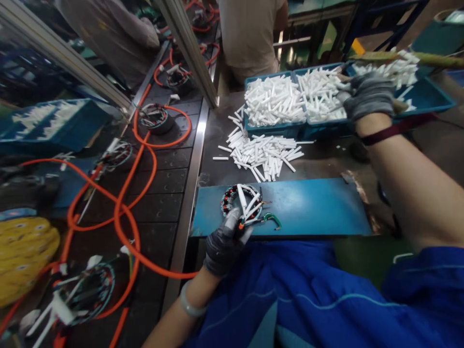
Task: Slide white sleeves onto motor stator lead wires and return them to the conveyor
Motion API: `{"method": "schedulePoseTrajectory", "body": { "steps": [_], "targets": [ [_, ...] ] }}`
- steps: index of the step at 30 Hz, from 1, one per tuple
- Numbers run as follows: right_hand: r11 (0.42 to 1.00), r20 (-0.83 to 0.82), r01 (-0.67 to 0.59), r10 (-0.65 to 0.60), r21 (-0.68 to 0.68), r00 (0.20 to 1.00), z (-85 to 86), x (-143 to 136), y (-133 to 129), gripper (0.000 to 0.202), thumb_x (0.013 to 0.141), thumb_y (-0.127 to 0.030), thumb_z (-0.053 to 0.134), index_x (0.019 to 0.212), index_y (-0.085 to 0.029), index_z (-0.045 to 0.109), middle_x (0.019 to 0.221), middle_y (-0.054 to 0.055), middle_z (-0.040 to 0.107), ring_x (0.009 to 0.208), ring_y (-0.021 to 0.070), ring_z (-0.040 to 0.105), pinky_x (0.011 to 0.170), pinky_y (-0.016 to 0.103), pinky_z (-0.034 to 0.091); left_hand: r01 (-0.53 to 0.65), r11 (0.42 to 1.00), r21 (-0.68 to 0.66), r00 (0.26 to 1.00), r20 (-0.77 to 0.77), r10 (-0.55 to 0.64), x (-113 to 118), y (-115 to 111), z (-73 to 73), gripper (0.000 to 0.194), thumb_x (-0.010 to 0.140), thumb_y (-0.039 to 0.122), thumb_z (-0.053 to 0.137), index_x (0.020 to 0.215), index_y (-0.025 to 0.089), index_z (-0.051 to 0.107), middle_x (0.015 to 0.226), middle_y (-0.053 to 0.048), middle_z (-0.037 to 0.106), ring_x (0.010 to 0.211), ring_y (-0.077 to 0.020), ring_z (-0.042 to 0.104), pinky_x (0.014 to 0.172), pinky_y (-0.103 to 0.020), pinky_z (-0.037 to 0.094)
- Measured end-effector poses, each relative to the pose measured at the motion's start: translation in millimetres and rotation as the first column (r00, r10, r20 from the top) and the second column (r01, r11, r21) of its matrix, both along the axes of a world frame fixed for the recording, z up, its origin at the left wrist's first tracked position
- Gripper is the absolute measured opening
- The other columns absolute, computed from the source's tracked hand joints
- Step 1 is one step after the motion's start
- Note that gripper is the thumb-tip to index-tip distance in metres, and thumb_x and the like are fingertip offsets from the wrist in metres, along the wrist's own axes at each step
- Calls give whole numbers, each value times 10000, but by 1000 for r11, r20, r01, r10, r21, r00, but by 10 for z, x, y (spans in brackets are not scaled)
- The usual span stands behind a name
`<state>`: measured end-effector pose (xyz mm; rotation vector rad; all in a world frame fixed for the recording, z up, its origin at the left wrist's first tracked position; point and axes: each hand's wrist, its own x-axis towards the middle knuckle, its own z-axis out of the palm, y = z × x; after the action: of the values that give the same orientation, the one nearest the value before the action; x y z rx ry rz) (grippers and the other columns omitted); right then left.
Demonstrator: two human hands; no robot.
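Note:
My left hand [225, 244], in a grey glove, is closed on the near edge of a ring-shaped wire coil [227, 199], which lies on a blue mat [308, 205]. White sleeves [242, 197] and a short green wire [272, 218] stick out from the coil. Up at the right, my gloved right hand [371, 94] is over a blue bin of white tubes [321, 92]; its fingertips reach the tubes, and whether they pinch one is too blurred to tell. A loose pile of white tubes [266, 152] lies between the bins and the mat.
Left of the mat, a metal rail [197, 154] borders a dark conveyor [166, 198] carrying more coils and looped orange cable [121, 212]. Another tube bin [47, 125] and a yellow patterned object [27, 256] are at far left. Two people [248, 38] are beyond the rail.

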<state>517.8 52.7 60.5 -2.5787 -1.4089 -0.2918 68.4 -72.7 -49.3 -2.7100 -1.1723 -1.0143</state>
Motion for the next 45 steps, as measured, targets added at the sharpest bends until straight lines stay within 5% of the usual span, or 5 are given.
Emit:
{"method": "schedulePoseTrajectory", "body": {
  "steps": [11, 24, 28, 38, 45],
  "targets": [
    [954, -125, -300, 296, -16, 947, -1100, -900, -1364, 470, 959, -420, 580, 1372, -203, 631, 1473, 207, 567, 1363, 430, 473, 1140, 689, 294, 59, 997, -44, 890, -450, -72, -65, -81, 43, 508, 917, 153, 665, 1383, 353, 647, 1199, -156, 753, 653, -194, 687, 568, -285, 498],
    [936, -237, -353, 343, 3, 909, -933, -1028, -1393, 328, 998, -294, 497, 1222, -183, 709, 1311, 194, 667, 1355, 399, 509, 1142, 608, 377, 10, 998, -66, 931, -363, -33, -29, -12, 132, 379, 946, 280, 660, 1322, 248, 694, 1126, -140, 783, 701, -197, 738, 590, -266, 540],
    [903, -252, -339, 404, 265, 879, -832, -1123, -1506, 240, 981, -390, 568, 1106, -233, 700, 1359, 147, 654, 1341, 338, 564, 1126, 573, 451, 39, 996, -86, 948, -310, -64, 14, 15, 178, 391, 960, 246, 634, 1348, 248, 677, 1181, -125, 770, 825, -216, 775, 651, -265, 589],
    [918, -890, -192, 387, 347, 242, -944, -1887, -1689, 340, 878, -458, 694, 1136, -251, 772, 1159, 54, 781, 1084, 273, 737, 1000, 484, 592, 77, 997, -30, 966, -244, -82, 37, 27, 225, 315, 978, 225, 604, 1273, 217, 716, 1153, -119, 779, 829, -210, 774, 672, -259, 586],
    [947, -944, -98, 316, 307, 92, -982, -1845, -1619, 340, 782, -425, 792, 1061, -231, 792, 1105, 62, 795, 1041, 265, 744, 991, 475, 588, 45, 999, -3, 965, -259, -45, 53, 27, 209, 289, 1010, 258, 547, 1212, 170, 734, 1059, -127, 800, 677, -188, 739, 649, -258, 577]
  ]
}}
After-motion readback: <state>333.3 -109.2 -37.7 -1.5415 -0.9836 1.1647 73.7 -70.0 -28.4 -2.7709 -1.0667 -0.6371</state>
